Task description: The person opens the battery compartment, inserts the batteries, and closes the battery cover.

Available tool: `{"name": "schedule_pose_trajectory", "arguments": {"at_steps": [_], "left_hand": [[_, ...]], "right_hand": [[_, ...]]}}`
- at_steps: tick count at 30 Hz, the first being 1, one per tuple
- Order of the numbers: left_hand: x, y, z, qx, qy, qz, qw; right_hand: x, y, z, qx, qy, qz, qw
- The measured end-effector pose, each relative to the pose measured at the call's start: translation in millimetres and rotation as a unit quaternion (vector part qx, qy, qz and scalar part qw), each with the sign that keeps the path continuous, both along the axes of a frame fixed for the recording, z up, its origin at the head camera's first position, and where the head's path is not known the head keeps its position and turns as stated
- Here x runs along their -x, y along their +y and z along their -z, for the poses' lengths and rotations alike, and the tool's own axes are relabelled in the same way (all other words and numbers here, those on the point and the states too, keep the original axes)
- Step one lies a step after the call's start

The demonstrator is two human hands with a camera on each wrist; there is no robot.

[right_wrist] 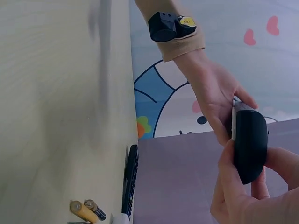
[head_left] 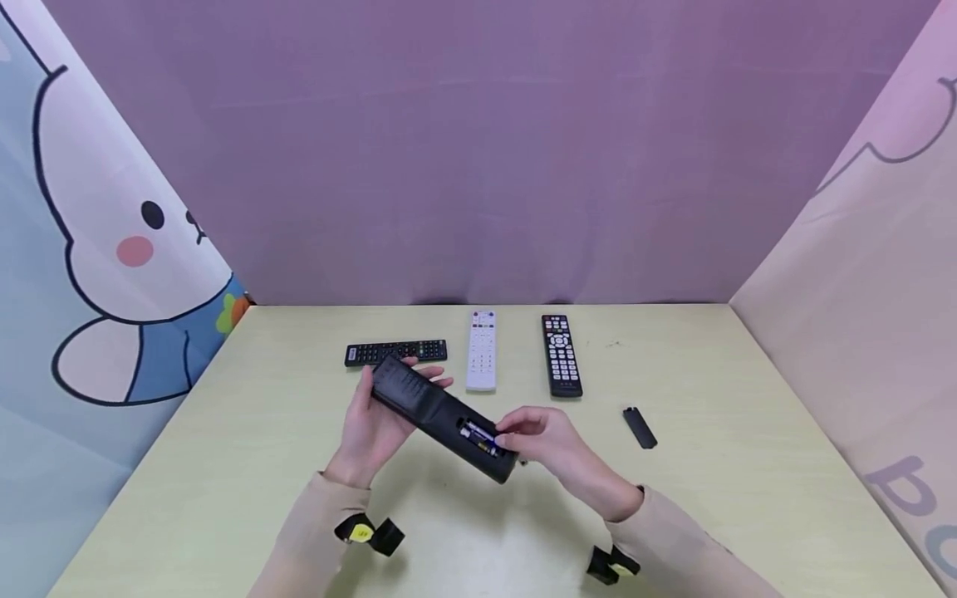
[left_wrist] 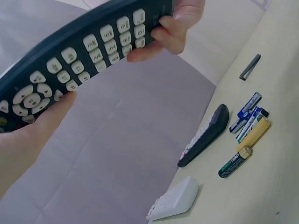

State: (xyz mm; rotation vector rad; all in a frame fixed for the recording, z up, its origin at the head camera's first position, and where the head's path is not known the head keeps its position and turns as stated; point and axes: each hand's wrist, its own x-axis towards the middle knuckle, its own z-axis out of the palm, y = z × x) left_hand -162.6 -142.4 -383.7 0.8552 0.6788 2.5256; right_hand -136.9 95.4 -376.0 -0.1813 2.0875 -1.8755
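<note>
Between the table's (head_left: 748, 490) side edges, left fingers (head_left: 434, 373) and right fingers (head_left: 529, 417) grip one remote (head_left: 439, 414).

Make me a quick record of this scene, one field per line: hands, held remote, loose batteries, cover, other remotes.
Left hand: grips the black remote control
Right hand: grips its battery end
Held remote state: back toward head camera, blue batteries showing inside
Loose on table: blue-wrapped batteries, yellow battery, dark gold-ended battery
Cover: black battery cover, off, on the table
Other remotes: white remote, white-buttoned black remote, crosswise black remote
</note>
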Motion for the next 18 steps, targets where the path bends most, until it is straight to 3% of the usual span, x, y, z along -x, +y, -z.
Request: {"name": "schedule_pose_trajectory", "arguments": {"at_steps": [3,8,18], "left_hand": [[0.3,0.8,-2.9,0.000,0.000,0.004,1.0000],[-1.5,3.4,-10.3,0.026,-0.014,-0.019,0.9994],[-3.8,7.1,-12.7,0.035,-0.024,-0.037,0.9984]], "right_hand": [[-0.8,1.4,1.0,0.025,-0.023,-0.004,0.9994],[-3.5,0.5,0.1,0.069,-0.053,-0.018,0.9960],[-6.0,-0.4,-4.4,0.050,-0.042,-0.021,0.9977]]}}
